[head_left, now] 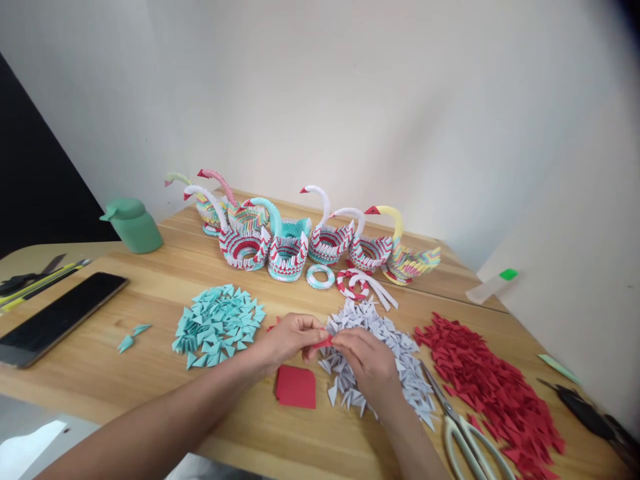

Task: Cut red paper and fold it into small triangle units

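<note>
Left hand (293,339): at the centre of the frame, fingers pinching the left end of a small red paper piece (326,342).
Right hand (370,363): just right of centre, in front of the grey-white pile, fingers pinched on the right end of the same piece.
Red paper piece: at the centre of the frame, held between both hands above the bench (155,360); its exact folds are hidden by the fingers.
Red sheets (296,387): a squarish stack, lower centre, just below the left hand.
Teal pile (220,327): folded triangles, left of centre; loose teal pieces (126,343) lie farther left.
Grey-white pile (385,333): folded triangles, right of centre, partly behind the right hand.
Red pile (493,380): folded triangles, lower right.
Scissors (457,419): lower right, between those two piles, blades pointing up the frame.
Paper swans (289,270): multicoloured, grouped across the upper middle of the bench.
Blue-and-white ring (311,277): lying just below the swans, with a red-and-white ring (343,285) beside it.
Phone (63,320): left edge, dark screen up.
Green container (137,230): upper left.
</note>
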Tool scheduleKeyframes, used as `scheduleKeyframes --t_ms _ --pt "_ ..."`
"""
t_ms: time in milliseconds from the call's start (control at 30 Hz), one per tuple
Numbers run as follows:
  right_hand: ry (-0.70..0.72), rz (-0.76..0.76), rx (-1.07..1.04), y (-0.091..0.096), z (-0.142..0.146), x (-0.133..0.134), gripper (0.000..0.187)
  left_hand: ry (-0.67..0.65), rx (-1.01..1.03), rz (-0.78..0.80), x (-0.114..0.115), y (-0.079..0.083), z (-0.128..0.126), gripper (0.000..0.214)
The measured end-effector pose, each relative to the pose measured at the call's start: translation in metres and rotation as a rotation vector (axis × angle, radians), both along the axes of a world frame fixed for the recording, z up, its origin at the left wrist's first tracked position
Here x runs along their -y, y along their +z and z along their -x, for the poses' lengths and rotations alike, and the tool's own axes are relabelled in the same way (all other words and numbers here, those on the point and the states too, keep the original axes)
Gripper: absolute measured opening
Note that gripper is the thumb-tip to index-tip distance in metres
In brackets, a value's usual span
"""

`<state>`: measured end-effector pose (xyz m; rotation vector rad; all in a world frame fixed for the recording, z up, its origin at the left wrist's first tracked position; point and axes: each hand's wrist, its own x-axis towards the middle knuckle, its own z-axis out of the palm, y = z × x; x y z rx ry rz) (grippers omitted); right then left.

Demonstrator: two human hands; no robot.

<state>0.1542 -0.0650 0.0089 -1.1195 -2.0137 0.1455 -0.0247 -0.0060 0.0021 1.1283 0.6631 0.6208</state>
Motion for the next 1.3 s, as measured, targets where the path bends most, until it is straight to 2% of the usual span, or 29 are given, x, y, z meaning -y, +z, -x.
scheduleKeyframes --t_ms 233,400,567,700,833,1000,1067,1200,1300 --pt "0.005 0.029 0.0 -0.001 0.002 -0.003 0.02 -0.007 -0.066 -0.083 -0.001 -0.003 0.001 0.043" --pt "0.006 0.066 0.005 -0.001 0.003 -0.004 0.019 0.029 -0.223 -0.335 0.0 0.0 0.004 0.03" --pt "-0.069 0.214 -0.12 0.001 0.005 -0.002 0.015 0.033 -0.256 -0.544 0.001 0.007 0.006 0.022" --pt "-0.172 0.364 -0.259 0.0 0.007 0.0 0.008 0.033 -0.266 -0.628 0.002 0.008 0.006 0.02" --pt "-0.2 0.415 -0.366 -0.002 0.009 0.002 0.009 0.036 -0.242 -0.576 0.003 0.003 0.004 0.018" --pt "-0.11 0.482 -0.514 -0.005 0.01 0.002 0.012 0.018 -0.059 -0.32 0.001 -0.005 -0.001 0.023" --pt "-0.085 0.513 -0.557 -0.005 0.01 0.002 0.015 0.016 -0.025 -0.264 0.0 -0.005 -0.002 0.023" --pt "-0.072 0.597 -0.539 -0.002 0.01 0.001 0.02 0.052 -0.108 -0.363 0.003 0.0 -0.002 0.019" --pt "-0.093 0.596 -0.485 0.001 0.011 0.002 0.018 0.057 -0.189 -0.449 0.006 0.002 -0.002 0.017"
